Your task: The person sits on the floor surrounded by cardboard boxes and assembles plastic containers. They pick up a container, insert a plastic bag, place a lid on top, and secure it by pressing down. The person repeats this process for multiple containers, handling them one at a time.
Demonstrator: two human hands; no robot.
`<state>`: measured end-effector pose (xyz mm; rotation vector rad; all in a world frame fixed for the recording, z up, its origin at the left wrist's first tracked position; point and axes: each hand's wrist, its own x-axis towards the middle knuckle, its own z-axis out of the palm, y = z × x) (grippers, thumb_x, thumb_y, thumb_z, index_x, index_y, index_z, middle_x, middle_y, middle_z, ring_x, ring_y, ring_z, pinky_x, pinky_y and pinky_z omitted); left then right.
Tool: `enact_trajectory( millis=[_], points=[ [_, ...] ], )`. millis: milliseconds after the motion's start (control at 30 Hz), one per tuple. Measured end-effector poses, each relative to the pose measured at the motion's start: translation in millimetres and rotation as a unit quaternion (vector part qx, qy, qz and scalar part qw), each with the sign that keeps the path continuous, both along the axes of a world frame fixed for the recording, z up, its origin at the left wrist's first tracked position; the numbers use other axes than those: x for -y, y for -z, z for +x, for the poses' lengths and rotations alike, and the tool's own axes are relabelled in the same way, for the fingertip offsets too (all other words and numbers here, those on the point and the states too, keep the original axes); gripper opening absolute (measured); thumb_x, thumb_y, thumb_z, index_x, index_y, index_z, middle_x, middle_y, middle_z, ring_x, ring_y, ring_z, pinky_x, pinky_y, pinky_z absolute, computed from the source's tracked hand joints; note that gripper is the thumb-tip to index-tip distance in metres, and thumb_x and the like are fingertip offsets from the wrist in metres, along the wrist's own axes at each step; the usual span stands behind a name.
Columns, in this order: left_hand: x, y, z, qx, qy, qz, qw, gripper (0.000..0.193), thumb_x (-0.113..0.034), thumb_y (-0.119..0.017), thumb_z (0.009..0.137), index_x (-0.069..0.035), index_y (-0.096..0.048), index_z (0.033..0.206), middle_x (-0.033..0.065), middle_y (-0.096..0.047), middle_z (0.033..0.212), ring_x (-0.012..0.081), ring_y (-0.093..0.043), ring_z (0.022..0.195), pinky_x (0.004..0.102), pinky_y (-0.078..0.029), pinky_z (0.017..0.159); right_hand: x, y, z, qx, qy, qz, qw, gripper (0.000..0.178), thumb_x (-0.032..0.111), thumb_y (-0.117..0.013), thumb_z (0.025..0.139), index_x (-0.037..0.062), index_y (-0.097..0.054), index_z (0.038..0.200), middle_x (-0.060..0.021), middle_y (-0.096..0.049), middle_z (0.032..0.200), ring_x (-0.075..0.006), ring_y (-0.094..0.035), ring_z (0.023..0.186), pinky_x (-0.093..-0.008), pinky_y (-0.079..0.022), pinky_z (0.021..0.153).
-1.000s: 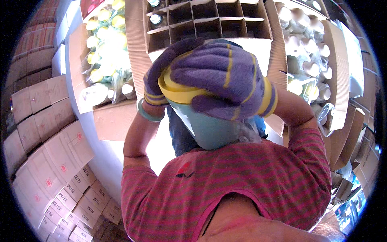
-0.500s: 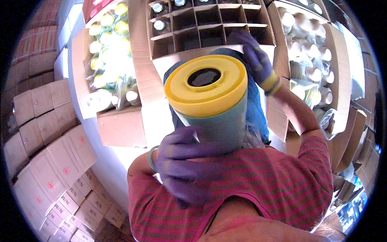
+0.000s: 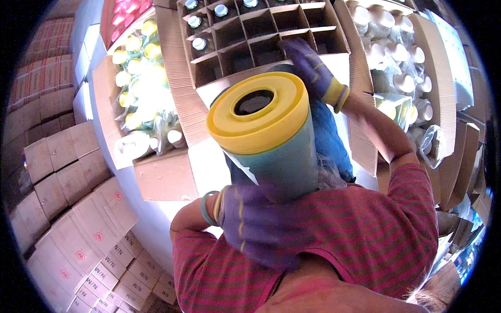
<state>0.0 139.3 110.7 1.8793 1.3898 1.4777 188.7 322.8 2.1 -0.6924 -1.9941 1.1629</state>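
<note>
A tall teal cylinder with a yellow ring-shaped top and a dark round centre stands upright between my torso and a divided cardboard box. My left hand, in a purple glove, is spread across my chest just below the cylinder; its fingertips are smeared by motion. My right hand, gloved alike with a yellow cuff, reaches to the near edge of the box. Its fingers are stretched out over a front compartment, their tips partly hidden. Several dark bottles with pale blue caps fill the box's left and far compartments.
To the left, an open carton holds yellow-capped bottles in plastic, with pink-capped ones beyond. At right, another carton holds white-capped bottles. Stacked cardboard boxes line the left side.
My right hand has moved left along the near edge of the divided box. My left hand has shifted right across my chest. The whole view has turned slightly.
</note>
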Motion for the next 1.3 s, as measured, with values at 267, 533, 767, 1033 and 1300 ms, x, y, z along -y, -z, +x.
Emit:
enact_trajectory(
  millis=[267,533,767,1033,1300],
  points=[
    [-5,-2,-5,-0.013,0.014,0.002,1.0,0.057,-0.032,-0.046,0.099,0.002,-0.033,0.143,0.02,-0.043,0.142,0.0304,-0.045,0.13,0.0425,-0.034,0.111,-16,14,2,0.004,-0.02,0.103,0.995,0.055,0.034,-0.037,0.094,0.0041,-0.047,0.139,-0.0197,-0.039,0.147,-0.0392,-0.03,0.139,-0.0442,-0.018,0.116],
    [-16,5,-3,-0.024,0.007,-0.002,1.0,0.059,-0.033,-0.046,0.099,0.002,-0.03,0.144,0.02,-0.041,0.143,0.0312,-0.042,0.132,0.0434,-0.032,0.112,-7,-1,-11,-0.109,-0.114,-0.103,0.982,0.064,0.048,-0.029,0.1,0.0016,-0.034,0.145,-0.019,-0.037,0.148,-0.0286,-0.033,0.139,-0.0406,-0.024,0.115],
    [-110,33,-67,-0.108,-0.086,-0.058,0.989,0.055,-0.033,-0.047,0.099,-0.001,-0.036,0.142,0.0183,-0.047,0.138,0.0309,-0.043,0.132,0.0442,-0.034,0.11,-26,-48,-46,-0.203,-0.156,-0.267,0.929,0.063,0.053,-0.026,0.101,0.0094,-0.034,0.146,-0.0123,-0.048,0.139,-0.0214,-0.049,0.127,-0.0379,-0.041,0.105],
    [-261,232,-157,-0.24,-0.184,-0.336,0.892,0.063,-0.041,-0.06,0.09,-0.009,-0.041,0.141,0.0203,-0.039,0.145,0.0367,-0.034,0.136,0.0408,-0.029,0.114,-148,129,-85,-0.16,0.252,-0.388,0.872,0.042,0.018,-0.068,0.089,-0.0003,-0.056,0.124,-0.0104,-0.067,0.108,-0.0172,-0.063,0.094,-0.0297,-0.052,0.081],
    [-293,301,-239,-0.386,-0.203,-0.472,0.766,0.094,-0.041,-0.081,0.07,-0.014,-0.034,0.146,0.0224,-0.039,0.145,0.0391,-0.044,0.13,0.0439,-0.04,0.107,-160,195,-54,-0.058,0.367,-0.263,0.89,0.069,0.029,-0.078,0.08,0.0019,-0.046,0.135,-0.0217,-0.05,0.132,-0.0304,-0.052,0.118,-0.0377,-0.045,0.098]
  ],
)
